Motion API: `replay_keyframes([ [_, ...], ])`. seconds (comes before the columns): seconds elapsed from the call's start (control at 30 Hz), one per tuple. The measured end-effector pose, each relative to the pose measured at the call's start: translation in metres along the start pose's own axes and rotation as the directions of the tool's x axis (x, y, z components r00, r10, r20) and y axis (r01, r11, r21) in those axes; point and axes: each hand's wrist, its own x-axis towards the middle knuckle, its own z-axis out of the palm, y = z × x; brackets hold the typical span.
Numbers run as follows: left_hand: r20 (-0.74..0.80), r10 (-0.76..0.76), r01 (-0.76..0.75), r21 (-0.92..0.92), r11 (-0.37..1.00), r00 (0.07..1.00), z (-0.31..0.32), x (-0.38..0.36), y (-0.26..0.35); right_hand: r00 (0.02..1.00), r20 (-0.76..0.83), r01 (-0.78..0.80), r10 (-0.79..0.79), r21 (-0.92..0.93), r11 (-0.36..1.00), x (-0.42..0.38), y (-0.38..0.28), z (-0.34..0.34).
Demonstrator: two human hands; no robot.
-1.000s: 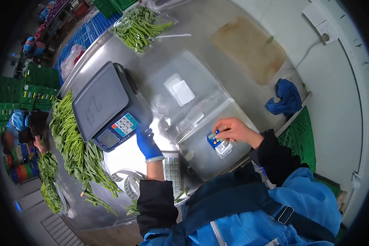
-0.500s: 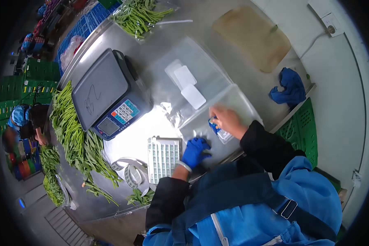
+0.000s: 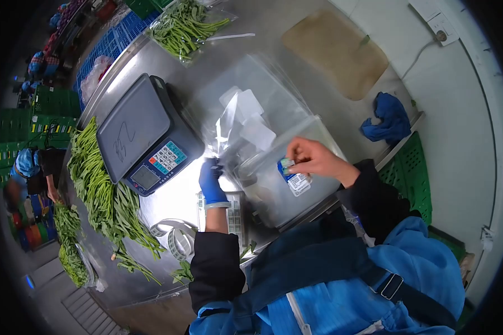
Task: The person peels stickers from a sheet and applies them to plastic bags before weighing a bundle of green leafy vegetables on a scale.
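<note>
A steel desk [image 3: 296, 72] fills the view, shiny under the light, with green crates beyond its left edge. Dead centre lies a stack of clear plastic bags [image 3: 274, 134] — the gloved left hand [image 3: 211, 177] pinches the near-left corner of the top bag and lifts it, the film standing up off the pile. The bare right hand [image 3: 310, 158] grips a small blue-and-white label [image 3: 294, 180] between thumb and fingers, held over the near-right part of the stack. Just near of the left hand a sheet of printed labels [image 3: 232, 215] lies flat, with a curl of label backing strip [image 3: 170, 237] to its left. Left of the bags sits a weighing scale [image 3: 142, 137], its keypad facing the near side. Further left — a long heap of green beans [image 3: 103, 190]. At the far edge a bagged bunch of beans [image 3: 184, 28]. Far right a brown board [image 3: 335, 53], and a blue cloth [image 3: 387, 123] crumpled near the desk's right edge.
</note>
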Motion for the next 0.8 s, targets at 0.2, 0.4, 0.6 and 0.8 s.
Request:
replay_keyframes([
  [0.2, 0.396, 0.304, -0.473, 0.455, 0.755, 0.866, 0.021, -0.064, 0.013, 0.987, -0.106, -0.014, -0.118, -0.8, 0.6, 0.027, 0.075, -0.007],
  [0.4, 0.883, -0.034, -0.834, 0.454, 0.313, 0.468, 0.021, -0.1, -0.045, 0.976, -0.075, -0.019, -0.205, -0.965, 0.261, 0.039, 0.103, -0.016],
  [0.6, 0.768, -0.116, -0.595, 0.573, 0.563, 0.63, 0.017, -0.089, -0.048, 0.957, -0.269, -0.075, -0.113, -0.602, 0.795, 0.026, 0.048, -0.019],
  [0.8, 0.629, -0.308, -0.098, 0.525, 0.846, 0.714, 0.016, -0.071, -0.035, 0.99, -0.125, 0.07, -0.072, -0.018, 0.997, 0.003, 0.004, -0.003],
])
